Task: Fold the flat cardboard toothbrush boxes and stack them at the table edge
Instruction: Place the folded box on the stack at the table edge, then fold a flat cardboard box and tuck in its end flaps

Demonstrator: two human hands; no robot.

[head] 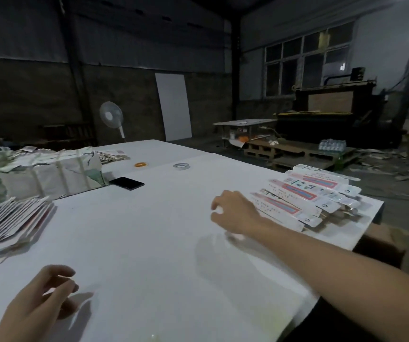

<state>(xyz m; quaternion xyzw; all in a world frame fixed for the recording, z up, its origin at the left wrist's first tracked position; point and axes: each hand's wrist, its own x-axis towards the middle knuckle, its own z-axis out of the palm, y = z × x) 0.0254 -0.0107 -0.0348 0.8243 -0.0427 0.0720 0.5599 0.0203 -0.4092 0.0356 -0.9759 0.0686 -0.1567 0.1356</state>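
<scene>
Lying fanned, folded boxes point left-to-right (slightly askew).

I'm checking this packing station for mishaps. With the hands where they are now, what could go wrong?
1. The folded toothbrush boxes lie fanned at the table edge; the right hand beside them could nudge some off.
2. The fanned flat boxes at the left edge might slide off.
3. The black phone lies loose near the wrapped bundle; a reach there could knock it.
</scene>
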